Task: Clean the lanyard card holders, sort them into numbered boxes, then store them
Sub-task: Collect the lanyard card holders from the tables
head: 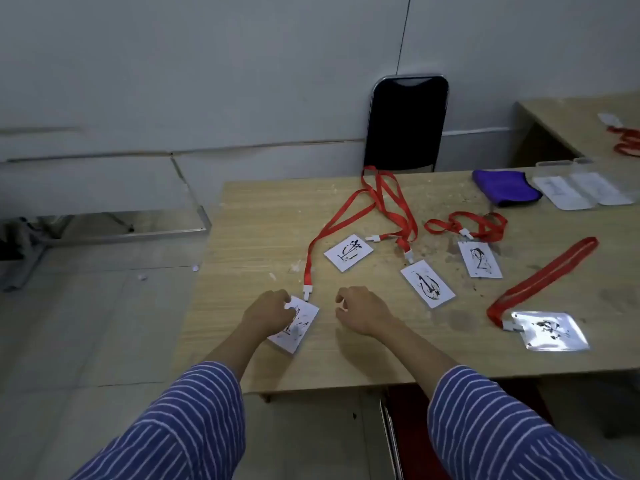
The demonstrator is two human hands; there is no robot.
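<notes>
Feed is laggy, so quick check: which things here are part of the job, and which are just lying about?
Job:
five card holders, one under the left hand, e.g.
red lanyards
purple cloth
clear boxes

Lying about:
black chair
side table

Head camera looks forward and down, close over the table (346, 362).

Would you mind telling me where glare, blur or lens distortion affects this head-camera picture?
In the head view, glare whitens the nearest right card holder; the left hand on its card holder looks slightly motion-blurred; the table edges and wall lines bow from the wide-angle lens; the purple cloth and far items are soft.
</notes>
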